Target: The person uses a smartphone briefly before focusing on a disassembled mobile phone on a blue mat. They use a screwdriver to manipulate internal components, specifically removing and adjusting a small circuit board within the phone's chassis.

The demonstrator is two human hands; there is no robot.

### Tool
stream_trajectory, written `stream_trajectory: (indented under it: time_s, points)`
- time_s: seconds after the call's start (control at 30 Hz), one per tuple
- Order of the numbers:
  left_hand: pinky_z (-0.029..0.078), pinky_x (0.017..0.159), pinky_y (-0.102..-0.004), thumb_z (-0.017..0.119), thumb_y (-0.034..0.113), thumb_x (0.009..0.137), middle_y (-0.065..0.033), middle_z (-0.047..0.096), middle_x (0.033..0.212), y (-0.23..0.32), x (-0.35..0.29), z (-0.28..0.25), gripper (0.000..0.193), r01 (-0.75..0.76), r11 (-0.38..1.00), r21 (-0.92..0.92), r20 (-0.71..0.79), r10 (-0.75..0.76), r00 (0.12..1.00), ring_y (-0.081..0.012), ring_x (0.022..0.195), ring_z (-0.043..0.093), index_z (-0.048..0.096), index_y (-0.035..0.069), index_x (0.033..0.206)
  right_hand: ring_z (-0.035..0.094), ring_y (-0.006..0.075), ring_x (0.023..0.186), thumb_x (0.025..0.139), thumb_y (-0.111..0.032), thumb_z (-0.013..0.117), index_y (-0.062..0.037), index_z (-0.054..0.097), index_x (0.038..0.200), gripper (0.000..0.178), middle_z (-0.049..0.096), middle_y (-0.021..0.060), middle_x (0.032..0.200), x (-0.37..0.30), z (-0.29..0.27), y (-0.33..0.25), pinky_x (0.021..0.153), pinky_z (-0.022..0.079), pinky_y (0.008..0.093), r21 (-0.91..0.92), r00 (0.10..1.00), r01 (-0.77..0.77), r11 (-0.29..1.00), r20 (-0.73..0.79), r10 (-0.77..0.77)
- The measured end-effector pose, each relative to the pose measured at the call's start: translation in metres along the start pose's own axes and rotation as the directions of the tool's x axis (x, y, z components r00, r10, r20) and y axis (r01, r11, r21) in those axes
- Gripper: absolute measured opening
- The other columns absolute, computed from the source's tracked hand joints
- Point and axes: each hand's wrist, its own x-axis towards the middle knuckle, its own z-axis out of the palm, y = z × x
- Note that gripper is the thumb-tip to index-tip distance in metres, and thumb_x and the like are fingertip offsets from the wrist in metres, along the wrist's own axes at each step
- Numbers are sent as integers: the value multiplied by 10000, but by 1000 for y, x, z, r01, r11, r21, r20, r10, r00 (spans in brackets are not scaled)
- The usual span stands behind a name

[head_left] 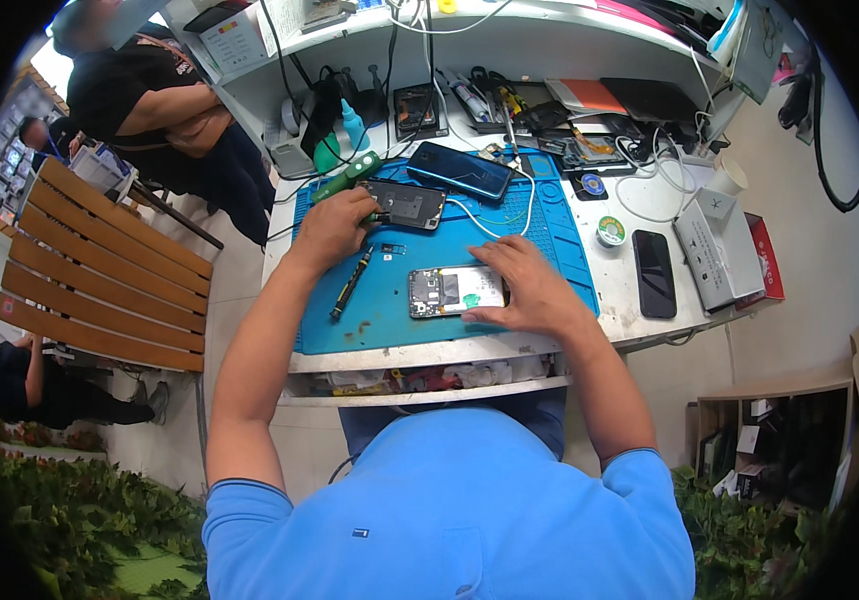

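Observation:
An opened phone (458,291), its silver battery and dark circuit board bare, lies on the blue work mat (370,335). My right hand (532,290) grips its right end between thumb and fingers. Farther left, my left hand (338,230) has its fingers curled together at the left edge of a dark phone panel (412,206); what they hold is hidden. Just beyond those fingers is a green-handled tool (348,177). A black-and-yellow screwdriver (353,283) lies between my hands, below a small card tray (393,249).
A blue phone (460,172) lies at the mat's back. To the right are a solder spool (611,232), a black phone (655,273) and a white box (718,250). Cables and tools crowd the back. An open drawer (430,390) sits before me; a person (165,110) stands far left.

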Motion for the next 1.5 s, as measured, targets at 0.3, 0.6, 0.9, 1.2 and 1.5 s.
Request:
stream_trajectory:
  time_s: [0.3, 0.6, 0.9, 1.2, 1.5]
  points:
    - [632, 899, -493, 656, 4, 964, -106, 702, 1129, 14, -5, 2, 193, -73, 989, 132, -8, 74, 997, -355, 1113, 741, 682, 83, 1137, 589, 410, 1421, 1054, -556, 715, 43, 670, 1469, 730, 694, 226, 1471, -1, 3, 27, 1258, 421, 511, -183, 988, -84, 980, -141, 58]
    - [623, 915, -481, 776, -2, 882, -103, 715, 1158, 81, -14, 9, 313, -88, 996, 32, 166, 82, 983, -351, 1113, 742, 701, 117, 1162, 638, 414, 1320, 1015, -37, 556, 16, 670, 1468, 470, 716, 239, 1395, 23, -19, 45, 1180, 494, 508, 35, 987, -158, 987, -20, 159]
    - [626, 930, -462, 799, 11, 876, -142, 760, 1166, 95, 4, 20, 312, 17, 989, -146, 159, 6, 987, -357, 1076, 766, 804, 70, 1182, 674, 388, 1254, 949, -1, 593, 24, 725, 1382, 454, 756, 208, 1275, 22, -19, 34, 1160, 528, 494, -95, 997, -71, 993, -41, 68]
    - [560, 822, -416, 826, 139, 1009, -179, 778, 1102, 52, -11, -21, 219, 292, 905, -309, 180, -246, 952, -303, 935, 746, 825, 5, 1182, 684, 314, 1168, 998, -154, 764, -45, 825, 1224, 257, 782, 114, 1181, 35, -11, 15, 1053, 530, 460, -149, 998, 45, 988, -45, -52]
    - [543, 747, -492, 849, 310, 969, -224, 751, 819, 74, -7, -15, 319, 519, 821, -238, 329, -434, 839, -372, 767, 726, 835, 10, 1073, 713, 379, 1113, 992, -198, 801, -25, 852, 1090, 205, 774, 162, 1093, 81, 19, -4, 985, 564, 520, 26, 997, 8, 1000, 81, -10]
